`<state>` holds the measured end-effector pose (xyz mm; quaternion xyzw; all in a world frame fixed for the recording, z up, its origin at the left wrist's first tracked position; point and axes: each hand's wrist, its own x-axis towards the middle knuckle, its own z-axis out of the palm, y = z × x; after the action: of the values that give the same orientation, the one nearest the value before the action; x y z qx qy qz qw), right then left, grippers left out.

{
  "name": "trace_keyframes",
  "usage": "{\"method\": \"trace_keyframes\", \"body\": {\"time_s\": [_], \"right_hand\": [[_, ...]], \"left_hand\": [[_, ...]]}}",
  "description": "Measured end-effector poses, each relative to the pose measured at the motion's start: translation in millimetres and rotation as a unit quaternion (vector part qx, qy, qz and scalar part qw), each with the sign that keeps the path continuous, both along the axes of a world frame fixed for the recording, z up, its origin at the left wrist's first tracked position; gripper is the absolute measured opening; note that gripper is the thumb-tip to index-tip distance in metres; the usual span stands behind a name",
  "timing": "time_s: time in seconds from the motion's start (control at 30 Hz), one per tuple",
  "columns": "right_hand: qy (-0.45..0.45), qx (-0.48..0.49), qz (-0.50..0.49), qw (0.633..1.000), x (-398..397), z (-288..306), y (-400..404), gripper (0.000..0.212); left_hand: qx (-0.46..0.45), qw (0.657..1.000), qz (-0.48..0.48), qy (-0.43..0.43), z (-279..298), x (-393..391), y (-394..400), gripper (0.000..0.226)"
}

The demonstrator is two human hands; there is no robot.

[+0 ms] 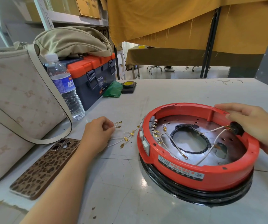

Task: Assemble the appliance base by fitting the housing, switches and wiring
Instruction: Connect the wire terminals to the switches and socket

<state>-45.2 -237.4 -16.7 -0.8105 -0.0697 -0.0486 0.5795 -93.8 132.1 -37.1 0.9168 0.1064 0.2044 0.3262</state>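
Glossy red plastic housing (211, 173), shiny metal plate (193, 126), smooth pale tabletop (178, 91)

The round plastic appliance housing (199, 173) is bright red and sits on a black ring (194, 195); its side carries a grey label with red print (181, 168). Inside, the perforated metal plate (227, 143) is silver-grey, crossed by white wires (175, 143) ending in brass-yellow terminals. More white loose wires with gold connectors (126, 136) lie on the pale grey tabletop (186, 92). The flat phone case (45, 167) shows a brown and tan leopard print. The soft shoulder bag (13, 101) is cream with a faded pinkish monogram pattern. The plastic toolbox (94, 80) is navy with an orange lid. The clear water bottle (65, 88) has a white cap and blue label. The hanging cloth (186, 18) is mustard yellow.
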Motion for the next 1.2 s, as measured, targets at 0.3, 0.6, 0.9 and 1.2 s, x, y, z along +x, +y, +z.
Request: {"method": "trace_keyframes", "body": {"time_s": [0.3,0.6,0.9,1.2], "right_hand": [[-0.013,0.005,0.013,1.000,8,-6,-5,0.044],[-0.018,-0.008,0.014,1.000,20,-15,-12,0.042],[-0.015,-0.010,0.004,1.000,23,-17,-15,0.044],[-0.016,-0.010,-0.002,1.000,24,-18,-14,0.043]], "left_hand": [[0.005,0.999,-0.013,0.030,3,-3,-3,0.022],[0.029,0.999,0.015,0.037,5,-4,4,0.026],[0.139,0.974,0.054,0.168,4,-6,18,0.027],[0.173,0.965,-0.073,0.185,-1,-5,12,0.033]]}}
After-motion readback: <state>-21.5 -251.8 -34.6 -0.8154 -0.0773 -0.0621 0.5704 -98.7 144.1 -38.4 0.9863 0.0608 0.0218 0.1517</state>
